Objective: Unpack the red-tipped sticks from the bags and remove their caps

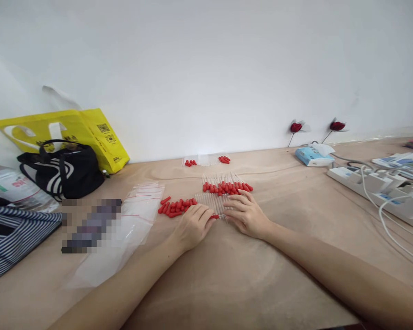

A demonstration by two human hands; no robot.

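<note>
My left hand (193, 223) pinches a red rubber bulb (214, 217), low at the middle of the table. Facing it, my right hand (246, 213) has its fingers closed around the end of a clear glass dropper tube (223, 217); bulb and tube meet or nearly meet between the hands. Just behind lies a row of bare glass tubes (209, 201), partly covered by my right fingers. Beyond them, several droppers with red bulbs (227, 188) lie side by side, tips pointing to the wall. A pile of loose red bulbs (177, 207) sits left of the tubes.
Clear zip bags (124, 238) lie to the left, near a black bag (64, 169) and a yellow bag (103, 137). Two bagged groups with red bulbs (224, 160) rest by the wall. On the right are a tissue pack (313, 156) and a power strip (351, 181) with cables.
</note>
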